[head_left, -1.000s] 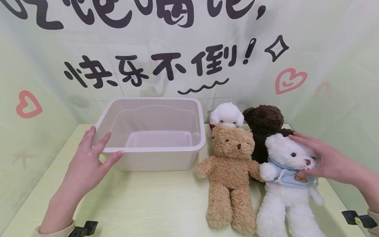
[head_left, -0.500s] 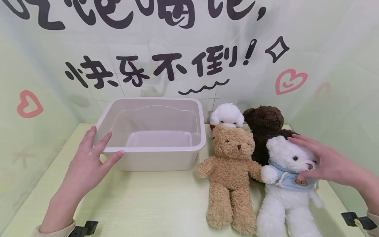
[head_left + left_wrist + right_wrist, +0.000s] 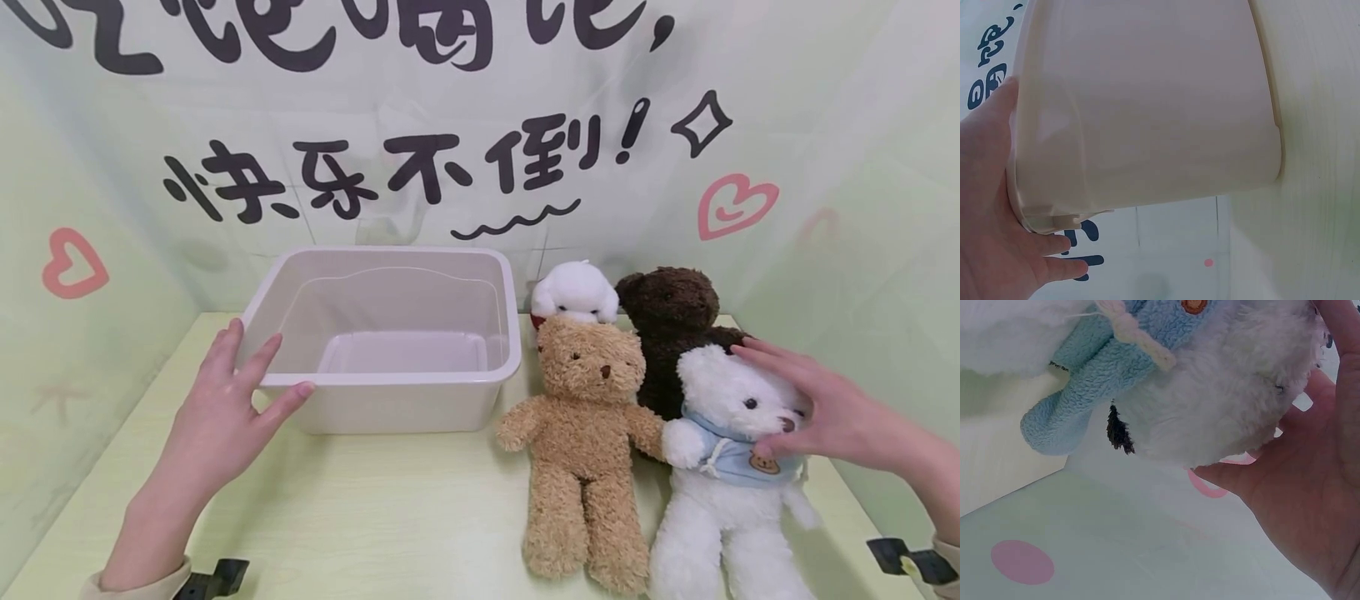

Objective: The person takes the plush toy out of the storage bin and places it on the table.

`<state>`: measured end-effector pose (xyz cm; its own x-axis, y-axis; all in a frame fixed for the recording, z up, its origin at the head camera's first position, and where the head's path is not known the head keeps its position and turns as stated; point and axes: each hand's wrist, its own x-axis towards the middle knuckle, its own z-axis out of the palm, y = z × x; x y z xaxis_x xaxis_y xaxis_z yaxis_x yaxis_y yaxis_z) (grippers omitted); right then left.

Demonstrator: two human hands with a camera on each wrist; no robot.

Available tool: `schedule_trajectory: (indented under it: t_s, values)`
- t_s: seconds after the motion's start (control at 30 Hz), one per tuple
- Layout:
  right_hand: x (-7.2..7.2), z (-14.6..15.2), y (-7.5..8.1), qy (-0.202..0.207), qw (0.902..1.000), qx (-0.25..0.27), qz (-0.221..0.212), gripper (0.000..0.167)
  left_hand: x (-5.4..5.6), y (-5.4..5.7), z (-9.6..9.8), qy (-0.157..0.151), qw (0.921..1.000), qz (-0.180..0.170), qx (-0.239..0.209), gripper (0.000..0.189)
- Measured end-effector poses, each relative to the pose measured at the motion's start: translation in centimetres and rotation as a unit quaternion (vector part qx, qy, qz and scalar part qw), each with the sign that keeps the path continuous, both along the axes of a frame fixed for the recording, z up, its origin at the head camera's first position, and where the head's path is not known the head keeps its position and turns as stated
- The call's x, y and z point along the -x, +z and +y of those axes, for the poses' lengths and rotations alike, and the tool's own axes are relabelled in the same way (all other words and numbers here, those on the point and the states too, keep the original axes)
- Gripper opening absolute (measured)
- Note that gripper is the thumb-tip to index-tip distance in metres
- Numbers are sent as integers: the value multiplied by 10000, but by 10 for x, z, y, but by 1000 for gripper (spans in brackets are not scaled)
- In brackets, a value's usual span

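Note:
A white teddy bear (image 3: 723, 517) in a light blue hoodie sits at the right of the table in the head view. My right hand (image 3: 840, 417) holds its head from the right, thumb by the snout and fingers over the top. In the right wrist view that hand (image 3: 1304, 469) lies around the fluffy white head (image 3: 1229, 394). On the left, my left hand (image 3: 225, 408) rests with spread fingers at the near left corner of a pale plastic bin (image 3: 405, 404). Nothing lies inside the bin. The left wrist view shows the hand (image 3: 997, 212) against its rim.
A tan teddy bear (image 3: 581, 450) sits between the bin and the white bear. Behind it are a white plush dog (image 3: 573, 292) and a dark brown bear (image 3: 667, 304). A printed curtain (image 3: 420, 92) encloses the back and sides of the wooden table (image 3: 390, 517).
The white bear's head has shifted slightly right and down, turning a little, with my right hand on it. My left hand and the bin have stayed put.

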<state>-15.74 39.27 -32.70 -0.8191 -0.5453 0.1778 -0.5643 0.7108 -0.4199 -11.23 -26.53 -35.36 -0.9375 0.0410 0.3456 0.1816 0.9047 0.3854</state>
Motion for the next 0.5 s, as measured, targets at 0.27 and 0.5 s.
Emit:
schedule_trajectory:
  t_s: [0.27,0.5]
  values:
    - [2,1,6,-231,9997,30,0,97,-2,0,-1,44,10000,-54,39,78]
    - [11,-9,24,-1027,9943,84,-269,75,-2,5,-6,-93,9992,-59,387,74]
